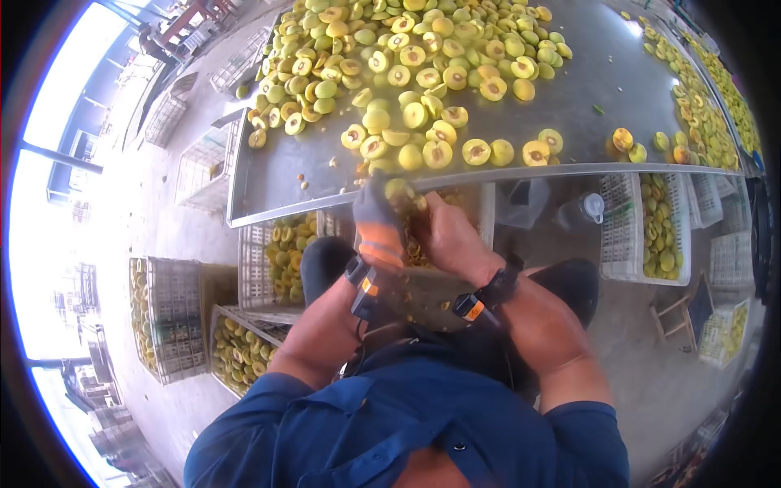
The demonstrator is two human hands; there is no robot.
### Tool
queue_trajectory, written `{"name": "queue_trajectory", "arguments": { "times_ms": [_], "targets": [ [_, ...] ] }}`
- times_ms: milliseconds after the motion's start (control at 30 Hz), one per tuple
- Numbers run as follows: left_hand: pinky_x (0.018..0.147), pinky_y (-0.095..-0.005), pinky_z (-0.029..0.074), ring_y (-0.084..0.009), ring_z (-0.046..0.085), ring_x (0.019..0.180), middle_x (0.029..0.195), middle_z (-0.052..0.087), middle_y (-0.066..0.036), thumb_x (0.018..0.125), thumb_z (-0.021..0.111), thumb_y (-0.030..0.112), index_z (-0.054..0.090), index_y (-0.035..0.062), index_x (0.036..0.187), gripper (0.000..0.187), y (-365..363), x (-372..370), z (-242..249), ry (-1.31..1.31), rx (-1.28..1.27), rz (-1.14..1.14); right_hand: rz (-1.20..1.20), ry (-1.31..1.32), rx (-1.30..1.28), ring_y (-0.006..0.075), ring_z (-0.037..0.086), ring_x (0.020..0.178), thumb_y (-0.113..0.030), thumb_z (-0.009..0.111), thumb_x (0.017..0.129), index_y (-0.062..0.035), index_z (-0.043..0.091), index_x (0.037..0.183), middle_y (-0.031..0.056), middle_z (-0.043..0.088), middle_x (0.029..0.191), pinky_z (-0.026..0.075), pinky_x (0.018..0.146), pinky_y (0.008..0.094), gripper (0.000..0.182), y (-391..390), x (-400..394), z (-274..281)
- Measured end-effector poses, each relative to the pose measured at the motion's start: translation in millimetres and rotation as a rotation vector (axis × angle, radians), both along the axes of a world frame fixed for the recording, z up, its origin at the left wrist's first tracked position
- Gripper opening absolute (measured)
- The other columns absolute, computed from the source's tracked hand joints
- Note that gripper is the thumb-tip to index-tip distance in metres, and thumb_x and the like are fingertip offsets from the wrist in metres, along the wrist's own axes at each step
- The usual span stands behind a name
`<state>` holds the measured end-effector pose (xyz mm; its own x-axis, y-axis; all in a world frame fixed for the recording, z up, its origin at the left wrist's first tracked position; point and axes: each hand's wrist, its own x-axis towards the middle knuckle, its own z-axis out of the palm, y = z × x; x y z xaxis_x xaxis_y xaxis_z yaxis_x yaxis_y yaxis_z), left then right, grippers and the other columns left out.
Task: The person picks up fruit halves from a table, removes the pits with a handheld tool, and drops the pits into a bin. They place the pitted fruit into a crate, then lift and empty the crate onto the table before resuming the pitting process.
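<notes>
My left hand (377,224), in a grey and orange glove, is closed around a yellow-green fruit (399,192) just below the front edge of the metal table (305,199). Bare and blurred, my right hand (447,232) is closed at the right side of that fruit; whatever its fingers hold is too hidden to make out. Halved fruits (437,154) with brown centres lie on the table directly beyond my hands. A crate of fruit pieces sits partly hidden beneath them.
Piled fruit (455,49) covers the table's far part. Crates of fruit stand at the left (175,317), lower left (240,350) and right (622,232). A clear jug (587,209) and a small wooden stool (679,317) are at the right.
</notes>
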<state>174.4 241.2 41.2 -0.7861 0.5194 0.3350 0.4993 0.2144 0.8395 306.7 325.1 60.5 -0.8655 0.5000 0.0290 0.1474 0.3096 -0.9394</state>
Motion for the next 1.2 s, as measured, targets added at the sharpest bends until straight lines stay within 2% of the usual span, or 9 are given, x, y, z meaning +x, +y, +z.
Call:
{"name": "queue_trajectory", "arguments": {
  "times_ms": [167, 267, 367, 500, 633, 733, 867, 1067, 1200],
  "targets": [
    [0.081, -0.0361, 0.057, -0.029, 0.074, 0.096, 0.104, 0.076, -0.016, 0.099, 0.064, 0.007, 0.067, 0.0003, 0.12, 0.023, -3, -3, -15, 0.181, -0.022, 0.047, 0.024, -0.053, 0.0, 0.056, 0.064, 0.102, -0.015, 0.063, 0.101, 0.0045, 0.056, 0.124, 0.0343, 0.069, 0.102, 0.053, 0.084, 0.0515, 0.031, 1, 1, 3],
    [0.08, -0.0372, 0.058, -0.0293, 0.074, 0.095, 0.105, 0.076, -0.016, 0.098, 0.065, 0.004, 0.068, 0.0012, 0.117, 0.02, -2, 2, 7, -0.129, -0.103, 0.0, 0.067, -0.106, 0.0, 0.0552, 0.065, 0.1, -0.017, 0.063, 0.101, 0.0048, 0.057, 0.122, 0.0343, 0.069, 0.1, 0.053, 0.084, 0.0501, 0.031, -4, 3, 2],
    [0.077, -0.0373, 0.058, -0.0281, 0.074, 0.095, 0.107, 0.075, -0.016, 0.099, 0.065, 0.007, 0.07, 0.0015, 0.115, 0.018, -6, -15, -31, 0.371, -0.241, 0.066, 0.08, -0.021, -0.025, 0.0534, 0.067, 0.097, -0.017, 0.062, 0.101, 0.0055, 0.057, 0.119, 0.0341, 0.069, 0.097, 0.053, 0.083, 0.0495, 0.029, -4, 0, -11],
    [0.07, -0.029, 0.051, -0.0136, 0.062, 0.081, 0.094, 0.071, -0.005, 0.109, 0.059, 0.024, 0.073, -0.0025, 0.109, 0.03, 10, -3, -24, -0.326, 0.271, 0.092, 0.098, 0.077, -0.031, 0.0512, 0.068, 0.096, -0.015, 0.062, 0.101, 0.0065, 0.057, 0.115, 0.0335, 0.069, 0.095, 0.053, 0.082, 0.0485, 0.026, -7, -5, -22],
    [0.074, -0.0343, 0.055, -0.0238, 0.069, 0.086, 0.1, 0.073, -0.011, 0.103, 0.062, 0.013, 0.071, -0.0019, 0.115, 0.021, 8, -6, -8, -0.43, 0.096, 0.101, -0.014, -0.314, 0.123, 0.0508, 0.067, 0.095, -0.014, 0.063, 0.101, 0.0066, 0.057, 0.111, 0.0338, 0.068, 0.096, 0.053, 0.082, 0.0471, 0.024, -9, -10, -4],
    [0.072, -0.0336, 0.056, -0.022, 0.069, 0.084, 0.099, 0.073, -0.01, 0.106, 0.06, 0.013, 0.071, -0.0026, 0.115, 0.021, 9, -6, -23, -0.301, 0.136, 0.087, 0.103, 0.081, -0.034, 0.0533, 0.067, 0.094, -0.014, 0.064, 0.1, 0.0061, 0.055, 0.108, 0.0349, 0.068, 0.094, 0.053, 0.079, 0.0503, 0.023, -4, -7, -23],
    [0.067, -0.0294, 0.052, -0.0133, 0.064, 0.075, 0.087, 0.07, -0.003, 0.111, 0.056, 0.02, 0.071, -0.0015, 0.107, 0.026, 8, -12, -24, -0.695, 0.238, 0.121, 0.069, -0.03, 0.046, 0.0557, 0.066, 0.091, -0.012, 0.065, 0.099, 0.0054, 0.053, 0.105, 0.035, 0.068, 0.089, 0.053, 0.076, 0.0546, 0.022, -5, -8, -33],
    [0.067, -0.0335, 0.048, -0.0168, 0.059, 0.07, 0.077, 0.069, -0.008, 0.108, 0.057, 0.031, 0.073, -0.0024, 0.097, 0.038, 10, 10, 13, -0.551, 0.184, 0.134, 0.031, -0.201, 0.093, 0.0558, 0.067, 0.093, -0.013, 0.062, 0.099, 0.0057, 0.052, 0.106, 0.0358, 0.068, 0.091, 0.052, 0.078, 0.0573, 0.022, -4, -5, -16],
    [0.065, -0.0336, 0.048, -0.0173, 0.059, 0.071, 0.08, 0.069, -0.009, 0.109, 0.057, 0.029, 0.072, -0.0016, 0.097, 0.036, 10, 4, -11, -0.252, 0.167, 0.079, 0.077, -0.101, -0.008, 0.055, 0.067, 0.096, -0.015, 0.059, 0.098, 0.0073, 0.056, 0.108, 0.0372, 0.069, 0.096, 0.052, 0.082, 0.0591, 0.025, -4, -4, -26]
  ]
}}
